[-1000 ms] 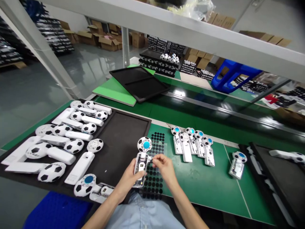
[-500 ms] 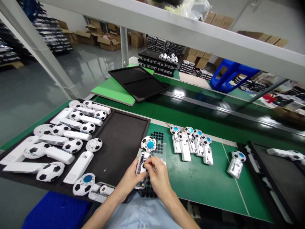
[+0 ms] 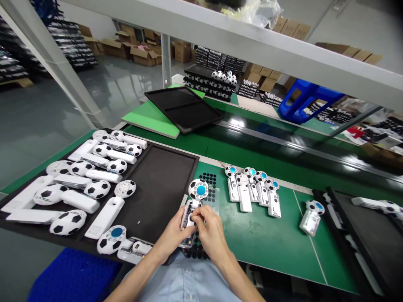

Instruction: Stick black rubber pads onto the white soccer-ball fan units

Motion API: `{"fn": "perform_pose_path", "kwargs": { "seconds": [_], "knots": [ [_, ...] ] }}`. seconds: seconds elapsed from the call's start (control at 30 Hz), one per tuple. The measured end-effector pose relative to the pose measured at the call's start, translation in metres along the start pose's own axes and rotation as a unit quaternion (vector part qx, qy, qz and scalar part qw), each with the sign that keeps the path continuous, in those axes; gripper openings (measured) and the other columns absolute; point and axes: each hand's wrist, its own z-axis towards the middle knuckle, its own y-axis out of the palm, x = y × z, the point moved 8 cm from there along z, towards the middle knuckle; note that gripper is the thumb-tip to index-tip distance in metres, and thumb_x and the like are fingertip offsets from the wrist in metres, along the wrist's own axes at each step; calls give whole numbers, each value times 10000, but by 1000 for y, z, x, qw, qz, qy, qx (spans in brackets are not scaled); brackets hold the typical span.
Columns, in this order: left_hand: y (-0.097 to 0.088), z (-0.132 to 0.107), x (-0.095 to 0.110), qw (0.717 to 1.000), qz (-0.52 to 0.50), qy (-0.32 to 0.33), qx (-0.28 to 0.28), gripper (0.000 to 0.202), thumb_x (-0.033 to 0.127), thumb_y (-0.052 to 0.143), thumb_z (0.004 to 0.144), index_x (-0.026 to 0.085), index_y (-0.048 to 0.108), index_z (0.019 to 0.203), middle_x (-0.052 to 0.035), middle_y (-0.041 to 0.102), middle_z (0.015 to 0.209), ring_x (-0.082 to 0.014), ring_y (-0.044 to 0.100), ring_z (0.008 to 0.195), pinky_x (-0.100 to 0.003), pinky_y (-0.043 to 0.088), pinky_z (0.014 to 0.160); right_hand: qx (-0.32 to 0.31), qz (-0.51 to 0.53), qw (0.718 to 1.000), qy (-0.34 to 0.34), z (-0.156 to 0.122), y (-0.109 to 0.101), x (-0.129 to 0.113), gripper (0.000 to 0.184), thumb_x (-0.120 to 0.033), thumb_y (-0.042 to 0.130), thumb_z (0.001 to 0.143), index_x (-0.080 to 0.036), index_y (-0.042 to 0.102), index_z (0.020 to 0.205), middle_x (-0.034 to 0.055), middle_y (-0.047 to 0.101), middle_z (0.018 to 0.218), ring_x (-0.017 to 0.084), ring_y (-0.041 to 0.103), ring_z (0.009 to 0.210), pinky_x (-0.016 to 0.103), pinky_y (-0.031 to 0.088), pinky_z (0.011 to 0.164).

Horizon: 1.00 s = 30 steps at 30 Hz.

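Low in the middle of the frame, the left hand [image 3: 171,233] is closed around the lower handle of a small hand fan [image 3: 197,193], which it holds upright just above the table [image 3: 267,247]. The fan's round head is patterned like a football, with a blue centre. The right hand [image 3: 210,231] comes in from the lower right with its fingers curled tight and its fingertips [image 3: 194,214] pinched on the upper, open part of the handle (whether anything small sits between them cannot be told).

Under the fan lies a clear sheet of black dots [image 3: 210,184], partly hidden by both hands. To its left a black tray [image 3: 157,176] carries many white fans [image 3: 78,184] along its left half. To the right of the sheet, a row of open fans [image 3: 253,188] lies on the green top, and one more fan [image 3: 311,217] lies well apart, further right. A second black tray [image 3: 182,107] rests in the upper middle.
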Motion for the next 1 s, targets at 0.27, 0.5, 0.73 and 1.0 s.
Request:
{"fn": "perform_pose_path", "kwargs": {
  "seconds": [0.27, 0.5, 0.73, 1.0],
  "knots": [
    [2, 0, 2, 1000, 12, -15, -23, 488, 190, 592, 662, 141, 500, 1138, -68, 626, 1039, -249, 560, 970, -311, 419, 854, 0, -25, 999, -27, 0, 1, -2, 193, -103, 457, 826, -197, 600, 736, 7, 567, 736, 140, 557, 696, 242, 408, 653],
    [5, 0, 2, 998, -64, -3, -27, 473, 260, 587, 751, 145, 472, 1196, -91, 590, 1165, -266, 509, 1113, -348, 375, 963, 88, -28, 982, -165, -18, -3, -14, 329, -63, 367, 861, -192, 634, 1005, 66, 558, 885, 148, 570, 783, 256, 475, 682],
    [2, -1, -8, 991, -126, -22, 24, 567, 423, 615, 767, 152, 477, 1246, -114, 560, 1241, -284, 496, 1155, -369, 357, 1012, 98, 60, 988, -107, -21, -1, 4, 511, -13, 325, 816, -304, 648, 1084, 67, 486, 1154, 158, 541, 993, 308, 486, 849],
    [-12, 2, -24, 984, -122, -54, 117, 591, 497, 610, 715, 146, 520, 1182, -92, 627, 1130, -287, 551, 1074, -339, 444, 901, 0, 179, 984, 21, -25, 32, 18, 400, -232, 316, 936, -293, 476, 1297, 3, 202, 1496, 212, 204, 1363, 388, 199, 1115]
  ]
}}
